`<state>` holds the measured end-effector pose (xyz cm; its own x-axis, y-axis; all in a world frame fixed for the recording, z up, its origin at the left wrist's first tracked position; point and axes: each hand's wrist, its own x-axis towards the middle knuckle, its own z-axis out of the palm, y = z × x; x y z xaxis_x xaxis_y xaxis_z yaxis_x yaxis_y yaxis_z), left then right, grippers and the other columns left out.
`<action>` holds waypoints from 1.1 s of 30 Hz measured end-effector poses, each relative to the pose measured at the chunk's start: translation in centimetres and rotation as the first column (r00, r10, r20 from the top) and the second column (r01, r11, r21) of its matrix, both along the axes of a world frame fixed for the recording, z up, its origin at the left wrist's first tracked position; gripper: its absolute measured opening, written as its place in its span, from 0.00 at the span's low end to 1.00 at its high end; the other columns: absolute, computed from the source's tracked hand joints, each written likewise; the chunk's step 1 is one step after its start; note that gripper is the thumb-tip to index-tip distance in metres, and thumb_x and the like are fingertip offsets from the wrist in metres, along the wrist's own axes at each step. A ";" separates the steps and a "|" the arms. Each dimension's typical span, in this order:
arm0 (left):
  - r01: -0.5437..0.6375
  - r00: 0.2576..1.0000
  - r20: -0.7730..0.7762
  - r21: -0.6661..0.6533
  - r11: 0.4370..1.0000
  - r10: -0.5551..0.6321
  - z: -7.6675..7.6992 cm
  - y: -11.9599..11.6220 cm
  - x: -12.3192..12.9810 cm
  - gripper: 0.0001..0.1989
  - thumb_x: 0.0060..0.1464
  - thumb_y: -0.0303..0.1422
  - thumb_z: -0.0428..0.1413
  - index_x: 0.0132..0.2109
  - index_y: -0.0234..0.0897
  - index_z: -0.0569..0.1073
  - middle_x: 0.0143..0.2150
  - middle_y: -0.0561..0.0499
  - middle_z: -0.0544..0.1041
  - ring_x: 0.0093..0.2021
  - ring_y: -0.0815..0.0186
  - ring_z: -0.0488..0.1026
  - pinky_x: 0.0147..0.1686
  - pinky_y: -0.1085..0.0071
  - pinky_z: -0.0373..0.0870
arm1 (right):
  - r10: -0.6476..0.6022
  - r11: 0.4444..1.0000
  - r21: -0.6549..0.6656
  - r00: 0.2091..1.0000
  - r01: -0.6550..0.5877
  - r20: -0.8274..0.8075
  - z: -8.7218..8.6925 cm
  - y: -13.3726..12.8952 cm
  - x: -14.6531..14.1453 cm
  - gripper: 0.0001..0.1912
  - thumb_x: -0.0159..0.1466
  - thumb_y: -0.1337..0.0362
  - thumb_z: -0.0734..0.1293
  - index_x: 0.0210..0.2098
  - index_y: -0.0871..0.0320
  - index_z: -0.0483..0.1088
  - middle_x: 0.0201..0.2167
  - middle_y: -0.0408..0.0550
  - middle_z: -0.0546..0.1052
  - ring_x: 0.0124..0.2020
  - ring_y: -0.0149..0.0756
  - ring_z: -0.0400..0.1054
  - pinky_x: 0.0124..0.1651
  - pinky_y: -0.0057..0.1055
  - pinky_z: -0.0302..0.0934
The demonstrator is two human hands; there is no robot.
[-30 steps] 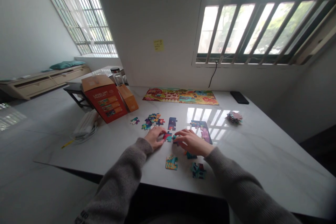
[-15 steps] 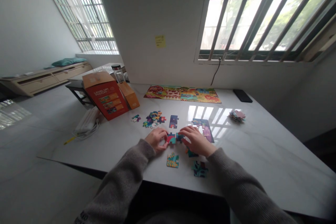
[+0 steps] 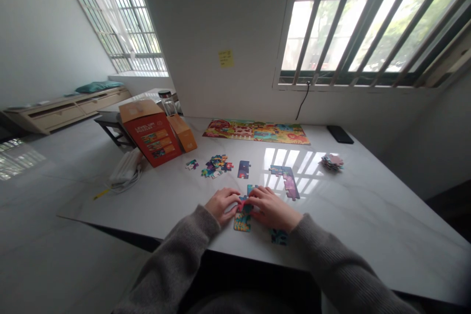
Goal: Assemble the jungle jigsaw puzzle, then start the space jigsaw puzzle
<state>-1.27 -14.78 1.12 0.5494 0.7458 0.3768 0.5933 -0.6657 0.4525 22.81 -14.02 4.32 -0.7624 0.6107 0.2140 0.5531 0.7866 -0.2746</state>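
My left hand and my right hand meet over the table, fingertips pinching a red-and-blue puzzle piece from either side. Fingers cover much of it. Just below lies a teal piece with orange plants, its top edge close against or touching the held one; I cannot tell if they interlock. A blue-teal piece shows above my fingers. Partly under my right wrist is a dark teal piece. Farther off lie a purple piece and a joined purple corner strip.
A heap of loose pieces and a single piece lie left. A stack of pieces and a phone are on the right. Behind are a long picture puzzle and a red puzzle box. A white cabled device lies left.
Both hands have come slightly toward me, bringing the red-and-blue piece down to the orange-plant piece. My right hand has let go of the blue-teal piece.
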 end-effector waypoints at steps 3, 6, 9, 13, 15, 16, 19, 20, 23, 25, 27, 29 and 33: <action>-0.055 0.998 0.034 -0.022 0.998 0.056 -0.1 -1.5 -0.4 0.12 0.56 0.33 0.58 0.48 0.39 0.75 0.49 0.44 0.73 0.49 0.57 0.70 0.51 0.59 0.68 | 0.003 1.000 -0.004 1.000 -0.003 -0.008 0.0 -0.1 0.0 0.16 0.65 0.65 0.69 0.52 0.48 0.72 0.45 0.50 0.71 0.48 0.42 0.63 0.53 0.40 0.59; -0.107 0.992 -0.076 -0.052 0.993 0.103 -0.3 -2.9 -0.8 0.24 0.47 0.40 0.66 0.51 0.41 0.74 0.47 0.45 0.72 0.48 0.53 0.69 0.50 0.55 0.67 | 0.009 1.000 -0.012 1.000 -0.009 -0.014 0.1 -0.1 0.0 0.19 0.64 0.67 0.69 0.53 0.45 0.73 0.45 0.49 0.71 0.48 0.42 0.62 0.53 0.39 0.58; -0.115 0.985 -0.139 -0.072 0.991 0.104 -0.3 -3.6 -0.9 0.27 0.45 0.42 0.68 0.53 0.43 0.74 0.48 0.46 0.73 0.50 0.52 0.67 0.51 0.55 0.65 | 0.016 1.000 -0.017 1.000 -0.017 -0.008 0.1 -0.2 -0.2 0.21 0.64 0.69 0.69 0.54 0.45 0.72 0.45 0.49 0.70 0.49 0.42 0.62 0.54 0.39 0.58; -0.115 0.984 -0.140 -0.060 0.992 0.106 -0.1 -3.7 -0.8 0.24 0.46 0.41 0.67 0.51 0.44 0.75 0.49 0.47 0.74 0.51 0.54 0.67 0.52 0.56 0.63 | 0.027 0.999 -0.028 1.000 -0.027 0.000 0.2 -0.3 -0.4 0.19 0.64 0.69 0.69 0.53 0.45 0.74 0.45 0.49 0.70 0.49 0.41 0.62 0.54 0.39 0.57; -0.119 0.984 -0.142 -0.052 0.991 0.111 -0.1 -3.6 -0.6 0.23 0.46 0.41 0.67 0.50 0.43 0.75 0.48 0.47 0.74 0.51 0.54 0.67 0.52 0.57 0.63 | 0.031 0.999 -0.032 1.000 -0.031 0.001 0.2 -0.4 -0.5 0.19 0.64 0.69 0.69 0.52 0.45 0.74 0.45 0.49 0.70 0.49 0.41 0.62 0.54 0.38 0.57; -0.122 0.983 -0.142 -0.049 0.991 0.114 -0.1 -3.6 -0.6 0.22 0.46 0.41 0.67 0.49 0.42 0.75 0.48 0.48 0.74 0.51 0.54 0.67 0.52 0.57 0.63 | 0.034 0.999 -0.033 0.999 -0.034 0.002 0.2 -0.4 -0.5 0.18 0.64 0.69 0.68 0.52 0.45 0.74 0.46 0.49 0.70 0.49 0.41 0.62 0.54 0.38 0.56; -0.124 0.984 -0.131 -0.040 0.991 0.118 -0.2 -3.6 -0.5 0.22 0.46 0.40 0.68 0.48 0.42 0.74 0.48 0.48 0.75 0.51 0.55 0.67 0.51 0.57 0.62 | 0.044 0.999 -0.030 0.999 -0.044 0.001 0.0 -0.4 -0.6 0.18 0.65 0.69 0.68 0.52 0.44 0.74 0.46 0.49 0.70 0.50 0.41 0.62 0.55 0.38 0.56; -0.120 0.985 -0.126 -0.039 0.992 0.114 -0.2 -3.6 -0.5 0.21 0.46 0.40 0.68 0.48 0.42 0.74 0.48 0.48 0.75 0.51 0.55 0.67 0.51 0.57 0.62 | 0.045 0.999 -0.028 0.999 -0.045 -0.001 0.0 -0.3 -0.6 0.18 0.65 0.70 0.68 0.52 0.44 0.74 0.46 0.49 0.70 0.50 0.41 0.62 0.55 0.38 0.56; -0.104 0.988 -0.116 -0.038 0.994 0.099 -0.3 -3.6 -0.6 0.20 0.47 0.39 0.67 0.47 0.43 0.75 0.49 0.49 0.75 0.51 0.55 0.67 0.52 0.57 0.61 | 0.037 0.999 -0.027 0.999 -0.037 -0.010 -0.1 -0.2 -0.6 0.17 0.65 0.70 0.67 0.51 0.46 0.74 0.46 0.49 0.70 0.50 0.41 0.62 0.55 0.39 0.56; -0.092 0.989 -0.117 -0.037 0.995 0.087 -0.4 -3.6 -0.6 0.19 0.48 0.39 0.67 0.47 0.44 0.75 0.49 0.50 0.75 0.52 0.55 0.67 0.52 0.57 0.60 | 0.030 0.999 -0.028 0.999 -0.030 -0.014 -0.1 -0.2 -0.5 0.17 0.65 0.70 0.67 0.50 0.47 0.74 0.47 0.49 0.70 0.50 0.41 0.62 0.55 0.38 0.56; -0.087 0.989 -0.119 -0.035 0.996 0.082 -0.4 -3.6 -0.6 0.19 0.48 0.38 0.67 0.48 0.45 0.75 0.49 0.50 0.75 0.52 0.55 0.67 0.52 0.57 0.60 | 0.026 0.999 -0.030 1.000 -0.027 -0.014 -0.1 -0.1 -0.5 0.16 0.65 0.70 0.67 0.50 0.48 0.74 0.47 0.49 0.71 0.50 0.41 0.62 0.54 0.38 0.56; -0.091 0.989 -0.119 -0.033 0.995 0.087 -0.4 -3.6 -0.6 0.20 0.48 0.38 0.67 0.49 0.44 0.75 0.49 0.49 0.75 0.51 0.55 0.67 0.52 0.57 0.61 | 0.022 0.999 -0.025 1.000 -0.022 -0.014 -0.2 -0.1 -0.5 0.16 0.65 0.70 0.67 0.50 0.48 0.74 0.47 0.49 0.71 0.50 0.41 0.62 0.54 0.38 0.56; -0.097 0.988 -0.120 -0.031 0.995 0.093 -0.3 -3.7 -0.6 0.21 0.48 0.38 0.67 0.49 0.43 0.74 0.49 0.49 0.75 0.51 0.55 0.67 0.52 0.57 0.61 | 0.008 1.000 -0.010 1.000 -0.008 -0.015 -0.4 -0.1 -0.5 0.14 0.65 0.69 0.67 0.49 0.48 0.74 0.46 0.50 0.71 0.49 0.42 0.63 0.54 0.38 0.56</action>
